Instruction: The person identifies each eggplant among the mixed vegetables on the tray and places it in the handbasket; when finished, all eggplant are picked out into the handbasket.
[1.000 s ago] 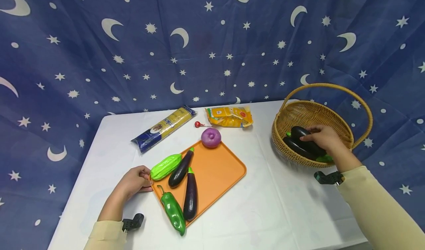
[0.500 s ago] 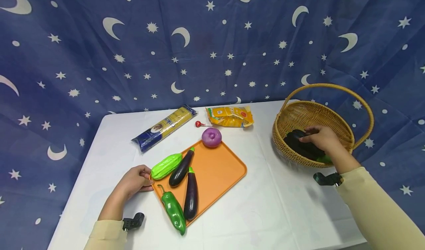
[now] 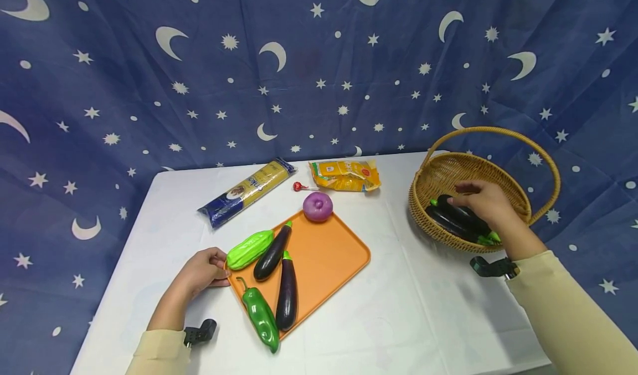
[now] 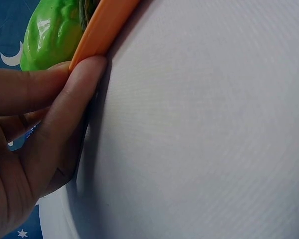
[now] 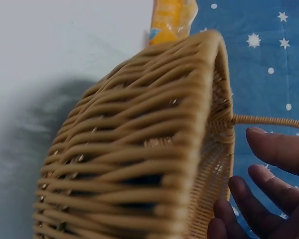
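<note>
My left hand (image 3: 201, 272) pinches the left corner of the orange tray (image 3: 326, 256) between thumb and fingers; the left wrist view shows the fingertips (image 4: 87, 72) on its rim. On the tray lie a light green ridged gourd (image 3: 249, 250), two eggplants (image 3: 286, 300) and a long green pepper (image 3: 260, 315) that overhangs the near edge. A purple onion (image 3: 317, 206) sits at the far corner. My right hand (image 3: 485, 200) is over the wicker basket (image 3: 476, 170), above the dark eggplants (image 3: 451, 222) inside. In the right wrist view its fingers (image 5: 246, 199) are spread and hold nothing.
Behind the tray lie a blue-and-gold pasta packet (image 3: 247, 193), a red lollipop (image 3: 298, 186) and a yellow snack bag (image 3: 344, 175). The basket's tall handle (image 3: 498, 129) arches up behind my right hand. A blue curtain (image 3: 299, 59) hangs at the table's back edge.
My right hand lowered an eggplant further into the basket, let go of it and rose slightly with its fingers spreading. The left hand and the tray stayed put.
</note>
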The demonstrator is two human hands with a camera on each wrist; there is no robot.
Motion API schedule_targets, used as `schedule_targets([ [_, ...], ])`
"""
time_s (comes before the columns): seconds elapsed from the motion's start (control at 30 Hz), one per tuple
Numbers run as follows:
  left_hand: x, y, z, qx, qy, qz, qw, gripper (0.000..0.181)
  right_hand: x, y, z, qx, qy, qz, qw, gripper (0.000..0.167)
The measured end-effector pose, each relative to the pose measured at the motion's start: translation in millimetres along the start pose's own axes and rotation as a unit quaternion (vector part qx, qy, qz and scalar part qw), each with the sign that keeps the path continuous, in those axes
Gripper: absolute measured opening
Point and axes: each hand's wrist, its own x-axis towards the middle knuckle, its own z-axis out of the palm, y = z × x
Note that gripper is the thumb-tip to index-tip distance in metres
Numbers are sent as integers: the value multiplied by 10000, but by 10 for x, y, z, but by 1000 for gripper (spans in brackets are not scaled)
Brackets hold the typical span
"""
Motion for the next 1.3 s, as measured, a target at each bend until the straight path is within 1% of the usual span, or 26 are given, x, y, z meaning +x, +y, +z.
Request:
schedule_targets([
  [0.3, 4, -16, -2, -16, -8, 76, 10000, 34, -33, -177, 27, 1, 66, -257, 9996, 62],
  [0.57, 0, -20, -1, -5, 38, 87, 10000, 34, -76, -351, 111, 78, -63, -448, 9989, 60],
  [0.7, 5, -17, 2, 12, 59, 83, 9999, 34, -87, -434, 192, 107, -187, -491, 9986, 58],
  [0.9, -4, -4, 9, 42, 89, 58, 9999, 34, -89, -544, 333, 45, -339, -699, 9970, 53],
  [1.07, -6, 6, 6, 65, 65, 51, 9999, 35, -99, -668, 454, 101, -573, -644, 9962, 55],
  [1.3, -6, -5, 5, 65, 51, 21, 10000, 34, -92, -808, 660, -3, -734, -668, 9951, 54],
])
